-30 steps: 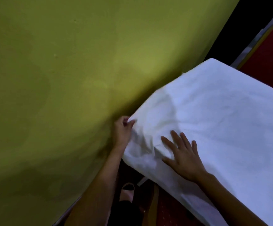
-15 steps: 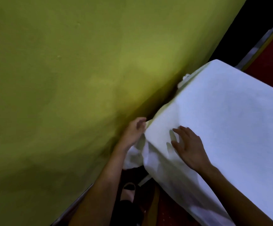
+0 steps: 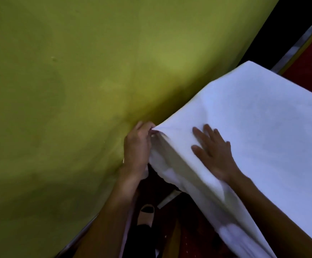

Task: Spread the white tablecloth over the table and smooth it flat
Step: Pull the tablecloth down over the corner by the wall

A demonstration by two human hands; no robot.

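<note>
**Now at the corner: cloth pinched and pressed**

A yellow-green wall (image 3: 77,90) fills the left. The white tablecloth (image 3: 263,127) covers the table, hanging over its near edge. At the wall-side corner, the left hand (image 3: 137,148) pinches the bunched cloth. The right hand (image 3: 213,151) lies flat just beside it, fingers straight and spread. A slipper (image 3: 146,214) shows below.

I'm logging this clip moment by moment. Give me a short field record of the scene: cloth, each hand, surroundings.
tablecloth: white, smooth on top, hangs over the near edge, bunched at the corner
left hand: grips the bunched corner beside the wall
right hand: flat, fingers spread, presses the cloth top near that corner
wall: yellow-green, close alongside
floor: red, one slippered foot below
</note>
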